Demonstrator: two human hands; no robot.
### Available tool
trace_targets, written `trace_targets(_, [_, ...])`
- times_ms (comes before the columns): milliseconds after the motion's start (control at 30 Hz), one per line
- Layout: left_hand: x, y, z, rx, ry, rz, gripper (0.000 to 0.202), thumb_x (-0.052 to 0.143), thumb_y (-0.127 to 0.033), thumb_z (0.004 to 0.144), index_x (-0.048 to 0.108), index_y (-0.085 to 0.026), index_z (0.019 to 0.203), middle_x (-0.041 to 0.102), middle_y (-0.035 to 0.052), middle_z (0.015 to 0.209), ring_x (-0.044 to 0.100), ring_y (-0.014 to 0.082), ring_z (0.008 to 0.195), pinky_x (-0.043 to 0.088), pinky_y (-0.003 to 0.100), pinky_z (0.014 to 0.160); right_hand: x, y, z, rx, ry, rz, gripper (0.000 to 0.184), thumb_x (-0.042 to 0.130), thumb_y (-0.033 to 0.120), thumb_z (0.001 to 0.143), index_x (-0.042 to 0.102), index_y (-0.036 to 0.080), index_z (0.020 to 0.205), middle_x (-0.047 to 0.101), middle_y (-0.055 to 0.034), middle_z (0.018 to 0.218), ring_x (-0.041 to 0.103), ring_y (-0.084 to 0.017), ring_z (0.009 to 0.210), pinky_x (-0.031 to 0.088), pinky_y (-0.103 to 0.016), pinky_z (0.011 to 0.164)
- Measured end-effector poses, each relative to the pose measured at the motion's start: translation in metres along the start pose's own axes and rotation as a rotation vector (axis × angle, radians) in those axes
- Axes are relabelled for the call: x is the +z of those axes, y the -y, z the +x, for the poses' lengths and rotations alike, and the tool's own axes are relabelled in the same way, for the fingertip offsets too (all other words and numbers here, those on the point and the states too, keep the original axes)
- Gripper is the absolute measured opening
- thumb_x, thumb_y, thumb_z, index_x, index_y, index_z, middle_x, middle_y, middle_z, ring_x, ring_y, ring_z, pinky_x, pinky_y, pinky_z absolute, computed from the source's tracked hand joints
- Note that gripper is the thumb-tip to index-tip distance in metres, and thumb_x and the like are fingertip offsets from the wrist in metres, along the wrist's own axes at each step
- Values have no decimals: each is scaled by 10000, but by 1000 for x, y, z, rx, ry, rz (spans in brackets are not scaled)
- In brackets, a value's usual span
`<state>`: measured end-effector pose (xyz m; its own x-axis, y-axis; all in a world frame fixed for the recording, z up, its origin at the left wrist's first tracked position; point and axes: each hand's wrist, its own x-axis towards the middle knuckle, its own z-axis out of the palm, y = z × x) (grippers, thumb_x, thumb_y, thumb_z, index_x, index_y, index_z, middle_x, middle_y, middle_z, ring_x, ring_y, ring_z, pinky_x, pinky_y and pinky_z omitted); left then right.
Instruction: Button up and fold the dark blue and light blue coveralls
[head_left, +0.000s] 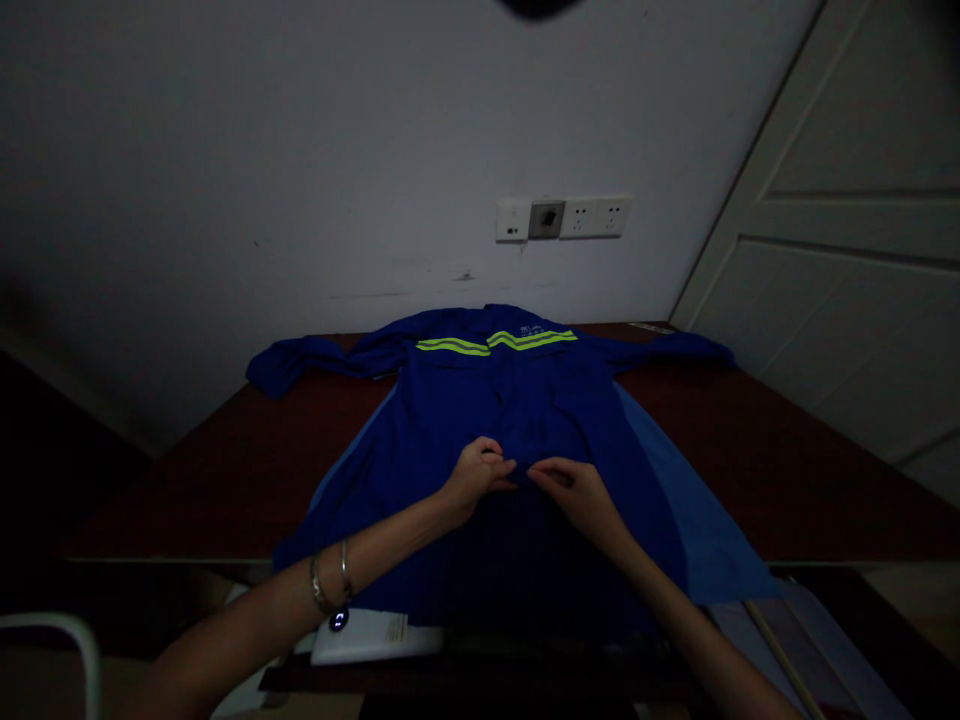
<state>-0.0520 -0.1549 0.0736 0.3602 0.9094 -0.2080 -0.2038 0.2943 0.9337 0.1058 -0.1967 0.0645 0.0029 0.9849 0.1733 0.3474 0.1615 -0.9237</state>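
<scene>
Dark red table, and spread right across it, sleeves out wide, the blue jacket point(450, 410)! Paler blue cloth point(720, 540) shows at its sides. Mid-front, the right hand point(574, 490) pinches the fabric; the left hand point(480, 472) curls close beside, grip impossible to tell. Lime stripes point(532, 341) cross the chest.

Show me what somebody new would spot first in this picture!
Probably the bright yellow-green stripes across the chest of the dark blue shirt, which lies spread on the reddish-brown table. Next might come the left hand and right hand, close together at the shirt's front. Behind, a row of white and grey wall sockets stands out against the dim wall.
</scene>
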Motion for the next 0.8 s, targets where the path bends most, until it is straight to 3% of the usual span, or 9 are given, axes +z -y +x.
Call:
trace_targets(233, [-1, 0, -1, -1, 16, -15, 343, 718, -205, 606, 436, -151, 793, 471, -81, 541, 511, 53, 529, 523, 277, 636, -5, -3, 4, 85, 59, 75, 208, 566, 342, 711, 638, 148, 737, 654, -19, 710, 591, -139, 664, 440, -222, 593])
trace_targets(367, [-2, 2, 1, -11, 7, 34, 422, 752, -207, 571, 443, -150, 852, 528, -52, 604, 551, 74, 571, 516, 263, 623, -3, -2, 3, 56, 83, 57, 223, 546, 355, 724, 633, 150, 739, 626, -3, 666, 559, -122, 613, 417, -213, 549])
trace_targets(533, [-3, 6, 3, -6, 12, 26, 397, 747, -231, 574, 442, -158, 818, 480, -79, 568, 527, 59, 531, 511, 252, 606, -5, -3, 5, 10, 138, 20, 231, 529, 358, 742, 635, 152, 745, 600, 10, 637, 518, -106, 568, 393, -205, 517])
trace_targets(800, [-3, 3, -3, 17, 59, -39, 365, 725, -244, 585, 386, -171, 700, 390, -104, 530, 441, 25, 489, 501, 225, 593, -7, -10, 12, 24, 240, 92, 198, 553, 328, 723, 631, 150, 762, 633, -5, 719, 563, -122, 658, 419, -226, 612])
